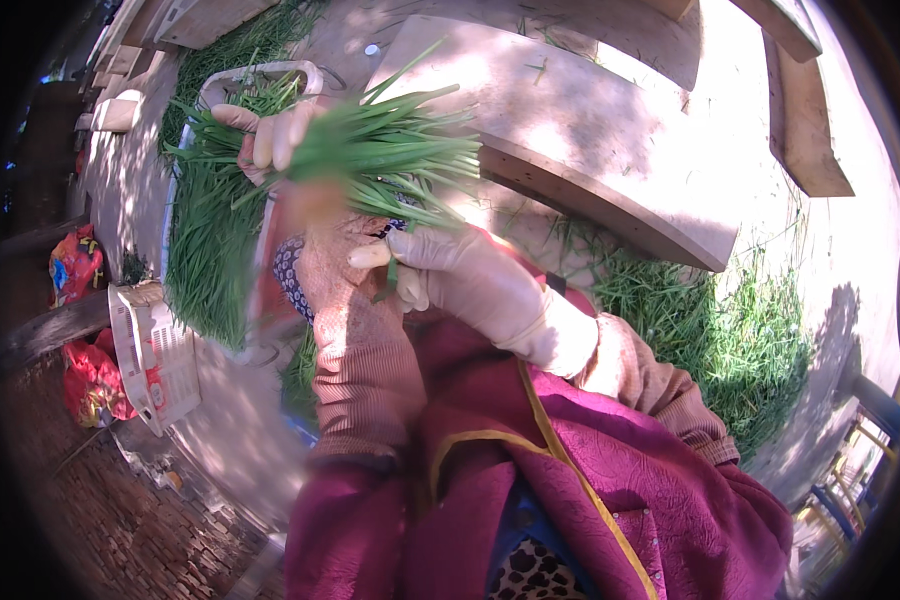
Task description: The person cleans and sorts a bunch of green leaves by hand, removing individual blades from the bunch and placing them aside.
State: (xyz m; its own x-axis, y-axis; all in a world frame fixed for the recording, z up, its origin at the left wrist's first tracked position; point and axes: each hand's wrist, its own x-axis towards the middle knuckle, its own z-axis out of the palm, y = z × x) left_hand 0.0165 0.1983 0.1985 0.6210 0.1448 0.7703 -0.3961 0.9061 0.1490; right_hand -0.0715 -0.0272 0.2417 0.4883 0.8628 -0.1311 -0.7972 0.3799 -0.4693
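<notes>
A bunch of long flat green leaves, like garlic chives, lies in my left hand, which is gloved at the fingers and closed round the bunch. Its cut ends fan out to the right, and part of it is blurred. Just below the ends, my gloved right hand pinches a short green leaf between thumb and fingers. Beneath and left of my left hand, a long plastic crate holds many more green leaves.
A low wooden bench stands ahead. Loose green leaves are heaped on the ground at the right, with more at the upper left. A white plastic basket and red plastic bags are at the left, near a brick surface.
</notes>
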